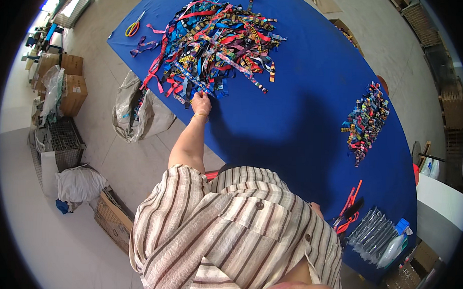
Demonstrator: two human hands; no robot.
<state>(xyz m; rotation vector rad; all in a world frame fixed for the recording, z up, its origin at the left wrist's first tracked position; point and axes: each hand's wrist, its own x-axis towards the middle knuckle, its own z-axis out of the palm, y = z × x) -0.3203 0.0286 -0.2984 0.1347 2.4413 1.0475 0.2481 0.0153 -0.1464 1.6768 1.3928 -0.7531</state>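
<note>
A large tangled heap of patterned fabric straps (219, 47) in red, blue, yellow and black lies at the far side of the blue-covered table (290, 60). At the heap's near edge my left hand (201, 103) is closed, its fingertips pinching the end of a blue patterned strap (193, 83). My right hand (317, 209) barely shows beside the striped shirt, and its fingers are hidden. To its right lie a few red and orange straps (351, 199) with something black among them.
Yellow-and-red-handled scissors (132, 28) lie at the far left corner. A smaller pile of bundled straps (366, 121) sits on the right, with clear-wrapped packs (373, 233) nearer me. A pale sack (133, 113) and cardboard boxes (72, 93) stand on the floor to the left.
</note>
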